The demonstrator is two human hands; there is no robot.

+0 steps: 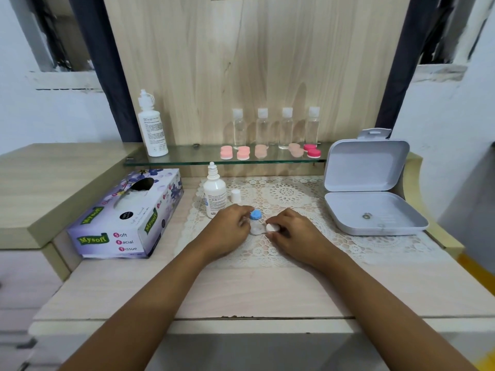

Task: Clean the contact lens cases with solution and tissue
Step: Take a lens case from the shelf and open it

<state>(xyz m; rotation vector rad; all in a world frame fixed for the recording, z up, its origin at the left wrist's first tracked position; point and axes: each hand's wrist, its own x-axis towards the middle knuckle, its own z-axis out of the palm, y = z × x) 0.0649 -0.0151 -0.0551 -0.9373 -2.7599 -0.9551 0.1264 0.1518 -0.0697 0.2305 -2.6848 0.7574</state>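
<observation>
The small translucent contact lens case (256,230) lies on the lace-covered surface (267,290), right hand (294,232) pinching its round white cap (271,227), left hand (229,227) curled beside the round blue cap (256,215), grip unclear; a twist could skid it into the white solution bottle (214,195).

Soft, even, bright light; faint shadows; wide-angle bending and blur at edges.

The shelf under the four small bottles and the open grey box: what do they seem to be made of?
The shelf looks like clear, glossy glass: its front edge is greenish and the wood shows through. The grey box seems moulded plastic, matte: rounded corners, thin walls, a hang tab on the lid.
</observation>
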